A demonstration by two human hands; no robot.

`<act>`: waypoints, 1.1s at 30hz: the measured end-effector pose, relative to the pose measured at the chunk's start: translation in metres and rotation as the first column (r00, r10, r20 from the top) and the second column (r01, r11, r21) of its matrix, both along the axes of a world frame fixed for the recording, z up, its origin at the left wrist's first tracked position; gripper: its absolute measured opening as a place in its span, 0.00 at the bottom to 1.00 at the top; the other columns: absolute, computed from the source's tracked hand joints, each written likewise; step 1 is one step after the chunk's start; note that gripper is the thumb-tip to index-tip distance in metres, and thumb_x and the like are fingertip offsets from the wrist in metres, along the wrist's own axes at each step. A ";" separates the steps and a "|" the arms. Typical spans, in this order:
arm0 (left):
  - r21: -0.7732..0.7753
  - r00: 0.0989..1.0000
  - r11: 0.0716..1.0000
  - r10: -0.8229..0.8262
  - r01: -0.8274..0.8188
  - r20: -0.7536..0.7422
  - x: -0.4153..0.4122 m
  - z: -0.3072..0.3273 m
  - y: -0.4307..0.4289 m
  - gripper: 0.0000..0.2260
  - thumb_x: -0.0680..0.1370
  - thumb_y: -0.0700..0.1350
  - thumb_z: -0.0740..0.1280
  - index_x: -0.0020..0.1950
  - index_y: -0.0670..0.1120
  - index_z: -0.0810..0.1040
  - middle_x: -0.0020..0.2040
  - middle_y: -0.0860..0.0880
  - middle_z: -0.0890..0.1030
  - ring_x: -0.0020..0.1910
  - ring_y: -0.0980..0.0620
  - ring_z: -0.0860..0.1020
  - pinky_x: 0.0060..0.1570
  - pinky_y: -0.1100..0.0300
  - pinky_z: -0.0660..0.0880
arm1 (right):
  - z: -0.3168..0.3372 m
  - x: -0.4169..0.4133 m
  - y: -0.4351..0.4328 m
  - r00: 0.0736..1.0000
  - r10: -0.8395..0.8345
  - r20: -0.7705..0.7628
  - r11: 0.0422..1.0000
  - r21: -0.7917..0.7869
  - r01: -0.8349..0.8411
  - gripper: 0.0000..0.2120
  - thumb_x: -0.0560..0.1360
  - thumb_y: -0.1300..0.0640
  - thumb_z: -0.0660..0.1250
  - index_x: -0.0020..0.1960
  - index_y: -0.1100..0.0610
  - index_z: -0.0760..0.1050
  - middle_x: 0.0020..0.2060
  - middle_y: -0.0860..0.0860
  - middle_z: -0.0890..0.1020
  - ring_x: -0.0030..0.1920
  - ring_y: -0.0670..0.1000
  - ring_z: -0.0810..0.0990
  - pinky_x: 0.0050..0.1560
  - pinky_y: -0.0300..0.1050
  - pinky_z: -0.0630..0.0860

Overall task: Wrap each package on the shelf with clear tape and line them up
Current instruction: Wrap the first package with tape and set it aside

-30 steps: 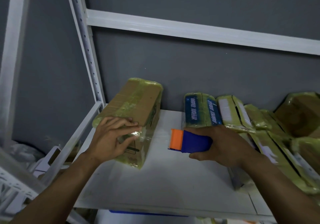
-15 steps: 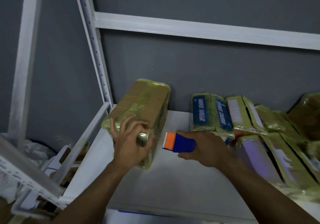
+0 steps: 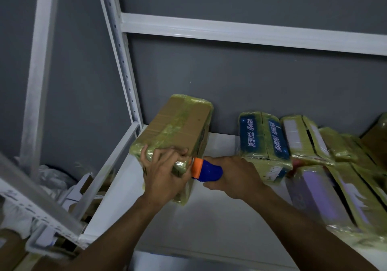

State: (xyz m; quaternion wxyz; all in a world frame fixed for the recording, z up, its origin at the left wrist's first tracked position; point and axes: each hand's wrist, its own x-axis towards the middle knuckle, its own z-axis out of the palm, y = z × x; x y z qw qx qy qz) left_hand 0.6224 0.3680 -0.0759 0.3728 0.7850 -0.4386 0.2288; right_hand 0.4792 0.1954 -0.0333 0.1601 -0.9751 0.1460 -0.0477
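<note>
Where the white shelf (image 3: 209,218) runs back to the grey wall (image 3: 251,78), its white metal frame (image 3: 116,40) rises at the left corner with a crossbar overhead. Along the right side a row of wrapped packages (image 3: 297,136) leans together. Two of them are blue-faced with white print, and the rest are pale and shiny under yellowish film, crowding toward the front edge. Apart from them, at the left end of the shelf, stands a brown carton (image 3: 180,124) with its far end back by the wall. Its top and sides are banded with the same glossy tape. The person's left hand (image 3: 165,176) lies over the carton's near top edge, fingers curled down and gripping it. The right hand (image 3: 236,176) has its fingers wrapped tight around a blue tape dispenser (image 3: 206,169), whose orange end touches the carton's near right corner, just beside the left hand.
</note>
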 end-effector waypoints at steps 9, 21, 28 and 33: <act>-0.013 0.999 0.999 0.034 -0.034 -0.034 -0.005 0.006 0.000 0.12 0.71 0.59 0.73 0.51 0.56 0.83 0.50 0.64 0.82 0.56 0.55 0.76 0.74 0.47 0.49 | 0.001 0.002 0.014 0.999 -0.027 0.036 0.967 -0.252 0.035 0.24 0.74 0.39 0.71 0.68 0.43 0.72 0.56 0.43 0.83 0.54 0.47 0.81 0.50 0.42 0.77; 0.154 0.997 0.985 0.068 -0.074 0.044 -0.004 0.001 0.016 0.31 0.70 0.65 0.74 0.70 0.57 0.74 0.73 0.51 0.71 0.73 0.46 0.66 0.77 0.41 0.39 | -0.012 -0.012 -0.006 0.980 -0.181 0.084 0.983 -0.008 0.182 0.19 0.74 0.35 0.72 0.59 0.41 0.72 0.45 0.41 0.81 0.47 0.45 0.81 0.50 0.47 0.82; 0.095 0.976 0.972 0.219 -0.217 -0.013 -0.033 -0.010 0.007 0.26 0.72 0.55 0.77 0.68 0.53 0.77 0.69 0.43 0.72 0.76 0.40 0.63 0.74 0.29 0.50 | -0.030 -0.022 -0.006 0.885 -0.372 0.282 0.900 0.344 0.269 0.25 0.67 0.31 0.75 0.60 0.37 0.76 0.48 0.35 0.84 0.48 0.37 0.82 0.50 0.42 0.82; 0.098 0.930 0.927 0.366 -0.362 -0.025 -0.016 -0.008 0.004 0.24 0.72 0.52 0.77 0.67 0.53 0.78 0.69 0.43 0.72 0.75 0.40 0.62 0.74 0.30 0.50 | -0.024 -0.021 -0.001 0.847 -0.411 0.337 0.884 0.374 0.280 0.17 0.65 0.29 0.72 0.46 0.37 0.75 0.42 0.26 0.79 0.44 0.32 0.79 0.38 0.33 0.71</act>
